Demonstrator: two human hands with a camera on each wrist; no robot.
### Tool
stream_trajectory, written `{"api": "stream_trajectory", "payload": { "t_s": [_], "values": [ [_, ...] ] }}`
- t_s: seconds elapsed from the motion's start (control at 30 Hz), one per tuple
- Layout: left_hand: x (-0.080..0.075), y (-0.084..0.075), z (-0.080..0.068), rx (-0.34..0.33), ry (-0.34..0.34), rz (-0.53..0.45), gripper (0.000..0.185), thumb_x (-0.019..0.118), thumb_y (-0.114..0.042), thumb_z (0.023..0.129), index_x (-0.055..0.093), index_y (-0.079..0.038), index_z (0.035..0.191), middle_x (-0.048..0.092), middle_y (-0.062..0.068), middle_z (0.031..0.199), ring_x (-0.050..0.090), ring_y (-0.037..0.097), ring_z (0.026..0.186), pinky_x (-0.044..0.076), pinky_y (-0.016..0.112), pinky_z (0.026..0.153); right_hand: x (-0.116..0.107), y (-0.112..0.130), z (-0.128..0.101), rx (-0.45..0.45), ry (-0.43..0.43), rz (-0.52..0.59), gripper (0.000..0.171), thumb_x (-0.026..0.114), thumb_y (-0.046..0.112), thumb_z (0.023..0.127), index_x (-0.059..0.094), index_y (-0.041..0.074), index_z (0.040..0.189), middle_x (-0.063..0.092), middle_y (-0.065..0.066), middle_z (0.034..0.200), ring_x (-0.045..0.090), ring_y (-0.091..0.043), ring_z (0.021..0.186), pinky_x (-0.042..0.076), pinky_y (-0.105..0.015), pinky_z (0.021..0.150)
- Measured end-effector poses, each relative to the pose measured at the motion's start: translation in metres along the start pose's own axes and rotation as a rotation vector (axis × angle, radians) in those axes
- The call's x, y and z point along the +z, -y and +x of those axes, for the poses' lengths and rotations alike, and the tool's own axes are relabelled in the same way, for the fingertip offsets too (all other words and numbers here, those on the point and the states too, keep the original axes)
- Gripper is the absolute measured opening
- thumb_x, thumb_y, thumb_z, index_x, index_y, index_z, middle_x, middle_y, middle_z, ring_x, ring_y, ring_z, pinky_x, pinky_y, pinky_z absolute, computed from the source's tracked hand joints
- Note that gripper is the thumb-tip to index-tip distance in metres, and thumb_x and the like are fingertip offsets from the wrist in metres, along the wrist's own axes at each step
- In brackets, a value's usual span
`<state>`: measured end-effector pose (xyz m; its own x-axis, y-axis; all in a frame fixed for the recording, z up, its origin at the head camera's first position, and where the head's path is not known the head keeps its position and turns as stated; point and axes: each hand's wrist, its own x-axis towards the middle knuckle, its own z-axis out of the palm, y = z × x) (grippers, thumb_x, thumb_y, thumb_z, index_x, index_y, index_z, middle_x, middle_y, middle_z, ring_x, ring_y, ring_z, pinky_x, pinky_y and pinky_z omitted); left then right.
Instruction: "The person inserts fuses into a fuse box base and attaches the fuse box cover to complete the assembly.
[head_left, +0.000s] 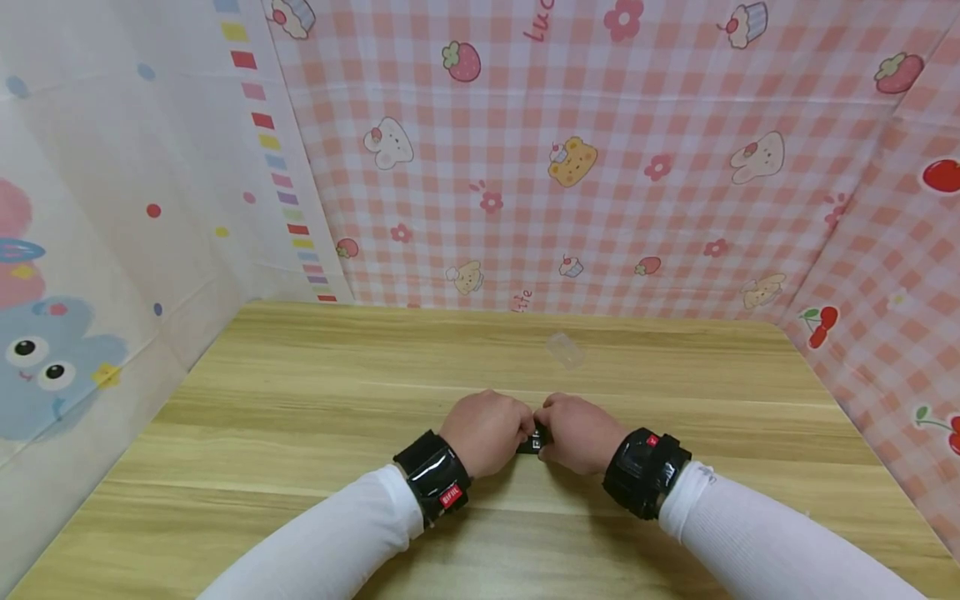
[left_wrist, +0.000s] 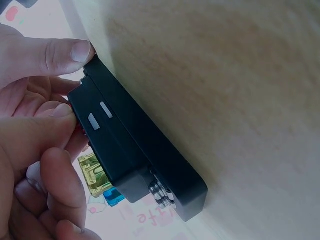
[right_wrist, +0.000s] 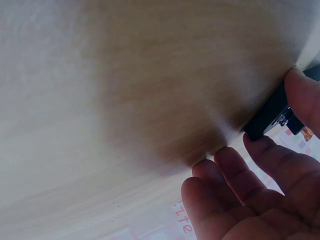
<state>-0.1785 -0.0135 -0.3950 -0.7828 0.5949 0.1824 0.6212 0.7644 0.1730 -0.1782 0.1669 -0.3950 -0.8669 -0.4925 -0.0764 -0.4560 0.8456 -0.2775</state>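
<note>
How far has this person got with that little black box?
A yellow fuse and a blue one already sit in the black fuse holder. Both the left hand and right hand grip it on the wooden table. A clear cover lies apart, unfitted.

A makeshift recording booth: a wooden tabletop [head_left: 300, 400] walled on three sides by taped-up sheets, pink gingham cloth [head_left: 600, 208] with bears and strawberries, white cartoon sheet [head_left: 112, 208] along its left edge.

The block [left_wrist: 135, 150] was black with a yellow piece [left_wrist: 94, 172]. The counter [head_left: 300, 400] was pale wood-grain. The backdrop [head_left: 600, 167] was pink-and-white check.
</note>
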Motion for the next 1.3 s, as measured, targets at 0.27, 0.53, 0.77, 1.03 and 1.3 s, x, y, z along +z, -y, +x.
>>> {"api": "stream_trajectory", "payload": {
  "t_s": [0.27, 0.53, 0.77, 1.03, 1.3],
  "values": [
    [-0.0014, -0.0015, -0.0012, -0.004, -0.006, 0.015, 0.01, 0.077, -0.021, 0.095, 0.081, -0.024, 0.087, 0.072, -0.016, 0.077, 0.059, 0.004, 0.068, 0.045, 0.023, 0.058, 0.0006, -0.0005, 0.0008, 0.004, 0.0, -0.003, 0.019, 0.088, 0.013, 0.084, 0.076, 0.009, 0.099, 0.066, -0.006, 0.102, 0.06, -0.017, 0.085, 0.057, -0.039, 0.085],
    [-0.0019, -0.0021, -0.0001, -0.008, -0.002, 0.013, 0.01, 0.076, -0.019, 0.094, 0.082, -0.025, 0.088, 0.075, -0.016, 0.081, 0.064, 0.004, 0.072, 0.048, 0.024, 0.06, 0.0004, 0.0008, 0.0008, 0.016, 0.004, 0.008, 0.019, 0.088, 0.012, 0.084, 0.076, 0.009, 0.098, 0.067, -0.005, 0.101, 0.06, -0.017, 0.086, 0.057, -0.039, 0.085],
    [-0.0014, -0.0029, 0.0019, -0.017, 0.005, 0.015, 0.011, 0.077, -0.019, 0.094, 0.082, -0.025, 0.087, 0.075, -0.016, 0.081, 0.063, 0.003, 0.071, 0.047, 0.023, 0.058, -0.0015, 0.0015, -0.0015, 0.007, 0.009, -0.001, 0.019, 0.088, 0.012, 0.084, 0.076, 0.008, 0.099, 0.067, -0.007, 0.102, 0.061, -0.017, 0.087, 0.057, -0.04, 0.086],
    [-0.0013, -0.0041, 0.0005, -0.009, 0.0, 0.044, 0.012, 0.076, -0.019, 0.094, 0.082, -0.025, 0.087, 0.074, -0.016, 0.08, 0.064, 0.005, 0.072, 0.048, 0.024, 0.058, -0.0001, 0.0002, 0.0007, 0.018, 0.01, 0.011, 0.018, 0.088, 0.013, 0.085, 0.076, 0.009, 0.098, 0.066, -0.005, 0.102, 0.06, -0.016, 0.086, 0.057, -0.04, 0.086],
    [0.0014, -0.0026, -0.0015, 0.008, -0.03, 0.061, 0.017, 0.075, -0.019, 0.095, 0.081, -0.027, 0.081, 0.069, -0.016, 0.072, 0.056, 0.004, 0.063, 0.043, 0.026, 0.055, 0.0008, -0.0015, 0.0008, -0.006, 0.002, 0.001, 0.017, 0.087, 0.012, 0.084, 0.075, 0.008, 0.095, 0.065, -0.004, 0.099, 0.058, -0.015, 0.083, 0.055, -0.038, 0.082]
  ]
}}
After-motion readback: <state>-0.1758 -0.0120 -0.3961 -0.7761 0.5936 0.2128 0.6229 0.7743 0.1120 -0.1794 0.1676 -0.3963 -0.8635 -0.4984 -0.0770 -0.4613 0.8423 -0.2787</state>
